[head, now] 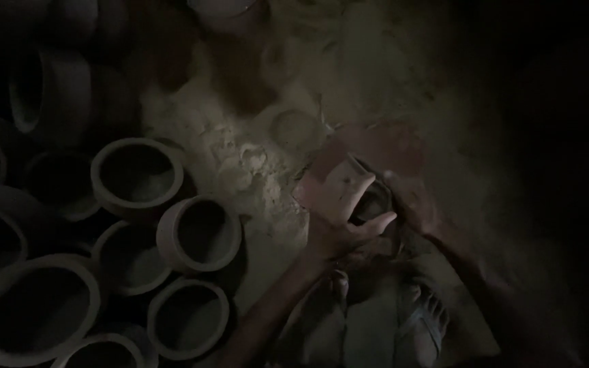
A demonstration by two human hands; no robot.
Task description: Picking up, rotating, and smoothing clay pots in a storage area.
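Both hands are wrapping around one small clay pot [366, 197] right in the middle of the scene, so it's basically sandwiched between them. Left hand [339, 218] is cupping it from the near-left side, fingers curling up over the rim, and the right hand [410, 201] is pressing in from the right, though that one's blurry and dim, so I can't tell exactly how its fingers are sitting. Neither hand is really nearer than the other, since both are touching it. The pot's mouth is tipping up and a bit toward the camera, so its axis is leaning rather than standing straight.

It's being held just above a reddish slab [376, 146] lying on the dusty, sandy floor [253, 157]. Near the bottom, the person's sandalled feet [403, 313] are showing right below the hands.

Off to the left, well apart from the hands, a whole bunch of open-mouthed clay pots [138, 177] is sitting packed together, rims touching or nearly so. Everything to the far right is too dark to make out.
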